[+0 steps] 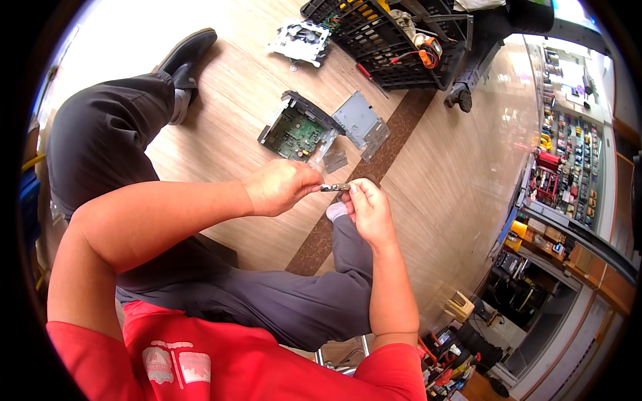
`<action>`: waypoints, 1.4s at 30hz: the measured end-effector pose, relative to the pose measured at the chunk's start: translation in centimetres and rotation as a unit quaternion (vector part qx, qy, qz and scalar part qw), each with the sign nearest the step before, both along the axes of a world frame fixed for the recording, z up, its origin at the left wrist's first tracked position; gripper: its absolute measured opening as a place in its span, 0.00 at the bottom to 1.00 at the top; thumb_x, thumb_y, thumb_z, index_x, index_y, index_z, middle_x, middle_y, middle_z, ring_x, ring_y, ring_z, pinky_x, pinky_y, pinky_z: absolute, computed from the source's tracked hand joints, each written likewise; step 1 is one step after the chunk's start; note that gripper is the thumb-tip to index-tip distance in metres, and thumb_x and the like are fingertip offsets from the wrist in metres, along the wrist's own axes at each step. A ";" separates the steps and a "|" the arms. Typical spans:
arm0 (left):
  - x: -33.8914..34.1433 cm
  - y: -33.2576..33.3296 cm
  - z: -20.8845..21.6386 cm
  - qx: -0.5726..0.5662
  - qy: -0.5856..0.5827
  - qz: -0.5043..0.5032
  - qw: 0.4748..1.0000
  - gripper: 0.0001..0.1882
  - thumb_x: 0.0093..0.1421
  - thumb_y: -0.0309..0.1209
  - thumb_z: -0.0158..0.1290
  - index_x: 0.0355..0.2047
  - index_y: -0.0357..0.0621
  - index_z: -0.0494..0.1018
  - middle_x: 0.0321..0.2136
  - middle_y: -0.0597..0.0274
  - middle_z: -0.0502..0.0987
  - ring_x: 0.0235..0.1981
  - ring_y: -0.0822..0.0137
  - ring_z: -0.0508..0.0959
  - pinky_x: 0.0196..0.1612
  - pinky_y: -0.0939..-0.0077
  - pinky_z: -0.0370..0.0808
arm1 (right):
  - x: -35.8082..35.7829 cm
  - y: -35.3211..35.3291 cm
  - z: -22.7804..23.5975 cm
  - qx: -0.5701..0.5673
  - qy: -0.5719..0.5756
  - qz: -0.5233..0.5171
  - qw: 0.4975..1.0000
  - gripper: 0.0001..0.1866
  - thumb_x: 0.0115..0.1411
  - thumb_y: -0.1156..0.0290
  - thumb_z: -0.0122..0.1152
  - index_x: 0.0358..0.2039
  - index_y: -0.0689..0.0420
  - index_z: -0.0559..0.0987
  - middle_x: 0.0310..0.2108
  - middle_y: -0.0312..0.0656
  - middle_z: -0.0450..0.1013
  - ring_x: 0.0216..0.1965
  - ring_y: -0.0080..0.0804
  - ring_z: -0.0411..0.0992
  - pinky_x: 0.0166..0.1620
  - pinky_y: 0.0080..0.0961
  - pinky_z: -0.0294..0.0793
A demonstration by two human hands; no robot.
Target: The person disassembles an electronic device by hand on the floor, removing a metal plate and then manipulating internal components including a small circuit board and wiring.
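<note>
My left hand (283, 186) and my right hand (370, 210) meet above the floor, fingers closed in a pinch. Between them is a small, narrow, dark and silvery part (335, 188), held at its two ends; its exact kind is too small to make out. Just beyond my hands lies an opened electronic unit (301, 136), a black-framed metal case with a green circuit board inside. A flat grey metal cover (358, 119) lies against its right side. Near my fingertips is a small perforated metal plate (335, 160).
Farther off sits a silvery disc-drive-like mechanism (300, 43). A black plastic crate (401, 70) holds tools and an orange meter (428, 55); a red-handled screwdriver (364, 71) lies beside it. Loaded shelves (568, 160) stand at the right. My legs frame the floor area.
</note>
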State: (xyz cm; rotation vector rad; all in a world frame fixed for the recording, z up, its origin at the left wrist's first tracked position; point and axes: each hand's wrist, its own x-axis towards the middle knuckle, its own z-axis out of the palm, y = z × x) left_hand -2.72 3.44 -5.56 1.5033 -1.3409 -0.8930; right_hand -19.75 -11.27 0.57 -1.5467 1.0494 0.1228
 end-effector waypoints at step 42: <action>0.5 -0.9 0.4 0.246 0.463 -0.040 0.851 0.13 0.70 0.37 0.44 0.39 0.41 0.73 0.34 0.65 0.78 0.32 0.73 0.77 0.34 0.78 0.76 | 0.3 0.2 0.1 -0.313 -0.132 0.134 0.931 0.02 0.62 0.79 0.53 0.31 0.63 0.74 0.26 0.47 0.70 0.26 0.40 0.70 0.32 0.30 0.69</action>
